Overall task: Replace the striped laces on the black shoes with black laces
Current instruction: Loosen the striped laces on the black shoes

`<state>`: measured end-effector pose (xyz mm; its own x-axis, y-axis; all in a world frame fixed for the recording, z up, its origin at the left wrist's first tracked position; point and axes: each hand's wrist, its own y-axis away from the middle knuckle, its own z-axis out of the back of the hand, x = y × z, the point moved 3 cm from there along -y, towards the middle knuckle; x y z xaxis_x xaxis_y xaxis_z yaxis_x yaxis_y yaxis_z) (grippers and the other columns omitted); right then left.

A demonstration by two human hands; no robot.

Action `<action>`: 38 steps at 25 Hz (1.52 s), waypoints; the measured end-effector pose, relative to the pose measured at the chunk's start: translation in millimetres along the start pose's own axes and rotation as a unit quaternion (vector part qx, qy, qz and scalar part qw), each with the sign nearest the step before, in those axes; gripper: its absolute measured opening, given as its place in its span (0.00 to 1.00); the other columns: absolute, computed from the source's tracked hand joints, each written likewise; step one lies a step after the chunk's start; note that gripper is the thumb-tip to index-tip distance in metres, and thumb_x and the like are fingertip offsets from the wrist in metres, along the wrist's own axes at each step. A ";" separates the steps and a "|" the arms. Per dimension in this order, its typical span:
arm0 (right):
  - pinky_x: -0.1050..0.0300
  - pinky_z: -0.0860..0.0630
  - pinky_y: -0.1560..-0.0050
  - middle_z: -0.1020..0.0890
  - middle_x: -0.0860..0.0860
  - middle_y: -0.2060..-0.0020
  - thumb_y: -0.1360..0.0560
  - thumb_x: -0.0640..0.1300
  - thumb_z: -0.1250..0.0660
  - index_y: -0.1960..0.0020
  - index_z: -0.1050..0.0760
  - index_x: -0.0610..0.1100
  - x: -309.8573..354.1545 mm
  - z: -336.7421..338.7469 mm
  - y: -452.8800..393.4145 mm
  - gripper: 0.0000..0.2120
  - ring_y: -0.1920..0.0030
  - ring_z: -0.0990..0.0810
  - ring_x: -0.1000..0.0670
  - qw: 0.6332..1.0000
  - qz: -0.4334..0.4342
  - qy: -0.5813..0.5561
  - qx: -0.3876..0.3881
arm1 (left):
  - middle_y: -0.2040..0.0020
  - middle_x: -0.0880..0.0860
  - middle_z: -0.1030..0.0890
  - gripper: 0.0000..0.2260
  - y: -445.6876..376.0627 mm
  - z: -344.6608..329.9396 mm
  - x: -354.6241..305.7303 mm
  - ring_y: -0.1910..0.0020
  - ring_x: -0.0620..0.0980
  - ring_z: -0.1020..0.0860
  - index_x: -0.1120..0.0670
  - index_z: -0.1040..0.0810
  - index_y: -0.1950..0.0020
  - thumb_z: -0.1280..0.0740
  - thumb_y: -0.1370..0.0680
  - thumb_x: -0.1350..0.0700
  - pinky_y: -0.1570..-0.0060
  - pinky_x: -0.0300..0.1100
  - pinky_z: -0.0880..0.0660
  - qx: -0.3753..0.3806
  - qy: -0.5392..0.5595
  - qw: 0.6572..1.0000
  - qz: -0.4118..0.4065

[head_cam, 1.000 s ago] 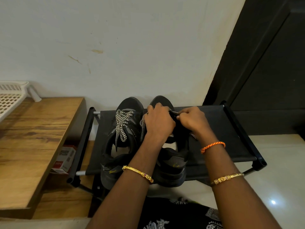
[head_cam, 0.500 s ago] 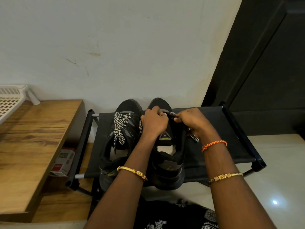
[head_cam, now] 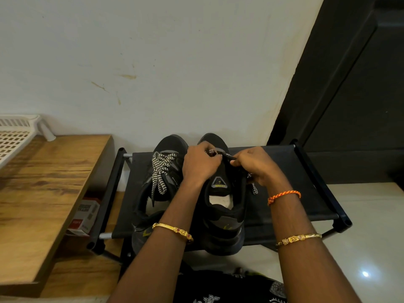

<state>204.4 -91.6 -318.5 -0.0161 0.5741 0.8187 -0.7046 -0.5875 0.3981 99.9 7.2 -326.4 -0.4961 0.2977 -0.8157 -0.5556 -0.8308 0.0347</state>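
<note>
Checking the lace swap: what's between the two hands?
In the head view, a short stretch of lace spans from left hand to right hand, above the right shoe's tongue.

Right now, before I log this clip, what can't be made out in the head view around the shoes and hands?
- Eyelets of the right shoe: hidden behind the left hand and right hand.
- Which lace the fingers pinch: only a dark tip shows between the hands; too small to tell.
- Striped lace below the right hand: only an end shows.
- Small box under the wooden table: print blurred.
- White basket: cut off by the left edge.
</note>
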 end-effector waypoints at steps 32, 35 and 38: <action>0.53 0.24 0.58 0.20 0.47 0.54 0.25 0.44 0.36 0.50 0.21 0.45 3.1 -26.1 33.7 0.07 0.54 0.21 0.45 0.952 0.140 0.213 -0.168 | 0.46 0.58 0.21 0.05 -1.7 -6.0 -0.2 0.50 0.56 0.21 0.53 0.18 0.53 0.31 0.27 0.59 0.48 0.49 0.23 -0.010 -0.071 0.997 0.009; 0.50 0.22 0.55 0.20 0.47 0.54 0.25 0.44 0.36 0.50 0.21 0.45 2.1 -26.9 34.2 0.07 0.54 0.21 0.45 0.952 0.140 0.204 -0.181 | 0.45 0.60 0.22 0.04 -4.4 -6.7 3.9 0.48 0.55 0.21 0.56 0.16 0.56 0.31 0.26 0.58 0.45 0.47 0.24 -0.033 0.007 0.999 0.010; 0.49 0.22 0.52 0.21 0.46 0.52 0.25 0.42 0.37 0.50 0.22 0.43 1.9 -30.6 36.2 0.08 0.52 0.21 0.44 0.947 0.142 0.216 -0.191 | 0.37 0.56 0.33 0.02 1.5 0.9 3.3 0.43 0.47 0.29 0.56 0.17 0.58 0.29 0.26 0.59 0.43 0.27 0.33 -0.097 0.093 0.991 0.011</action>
<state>157.2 -94.3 -315.1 -0.4733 0.6524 0.5919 -0.8323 -0.5513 -0.0580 96.9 7.3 -328.5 -0.3644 0.2022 -0.9090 -0.3989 -0.9160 -0.0439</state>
